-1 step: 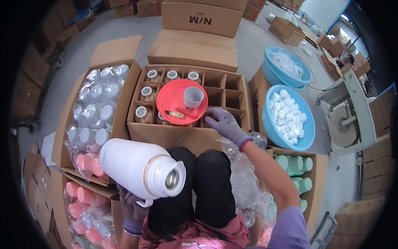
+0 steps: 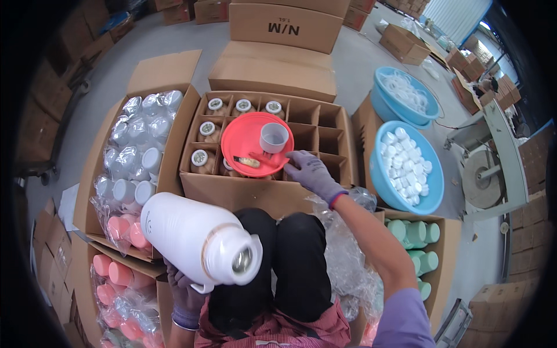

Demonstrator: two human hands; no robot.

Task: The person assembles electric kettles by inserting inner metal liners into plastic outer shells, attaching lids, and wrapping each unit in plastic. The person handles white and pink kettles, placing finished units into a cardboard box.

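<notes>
A white vacuum flask [image 2: 185, 235] lies tilted across my lap, its open mouth with a silvery inside turned to the lower right. My left hand [image 2: 188, 298] is wrapped round it from below; the flask hides most of the fingers. My right hand [image 2: 316, 177], in a grey-purple glove, reaches to the right rim of a red round tray [image 2: 241, 133]. Its thumb and fingers are apart at that rim, with nothing seen between them. On the tray stand a small whitish cup [image 2: 274, 138] and a short yellowish object with a dark end [image 2: 248, 162].
Beneath the tray is a divided carton [image 2: 232, 188] with several flasks in its cells. Cartons of wrapped cups [image 2: 136, 130] stand left, green cups [image 2: 415, 232] right. Blue basins hold white caps [image 2: 406, 165] and clear rings [image 2: 400, 90].
My right hand has moved slightly left, its fingertips now over the tray's rim. The flask stays in my left hand. The whole view has shifted a little.
</notes>
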